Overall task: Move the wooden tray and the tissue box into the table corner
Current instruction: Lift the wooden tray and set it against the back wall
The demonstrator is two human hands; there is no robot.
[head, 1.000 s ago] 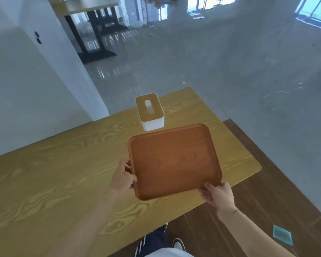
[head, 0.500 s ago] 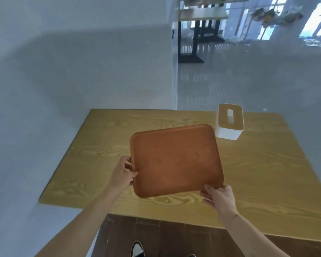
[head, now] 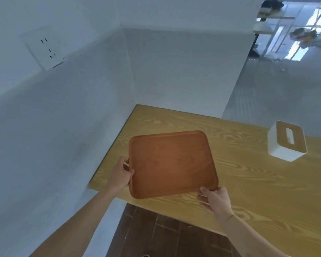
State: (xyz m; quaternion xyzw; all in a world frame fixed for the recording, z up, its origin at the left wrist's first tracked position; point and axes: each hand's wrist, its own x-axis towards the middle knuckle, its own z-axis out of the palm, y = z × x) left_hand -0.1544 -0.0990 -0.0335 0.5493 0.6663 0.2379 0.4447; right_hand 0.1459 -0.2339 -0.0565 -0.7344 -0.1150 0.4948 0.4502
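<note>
The wooden tray [head: 171,163], reddish brown with rounded corners and empty, is held a little above the light wooden table [head: 248,182], near its left end. My left hand [head: 120,175] grips the tray's left edge. My right hand [head: 214,198] grips its near right corner. The tissue box [head: 285,143], white with a wooden lid and a slot, stands on the table to the right, apart from the tray. The table's far left corner [head: 139,108] meets two white walls.
A white wall with a power socket [head: 44,47] runs along the table's left edge, another wall along its back. Dark wooden floor [head: 165,236] lies below the near table edge. A bright room with furniture opens at the upper right.
I have carried the tray leftwards with both hands while my view swung left. The walled table corner has come into sight, and the tissue box now sits far to the right.
</note>
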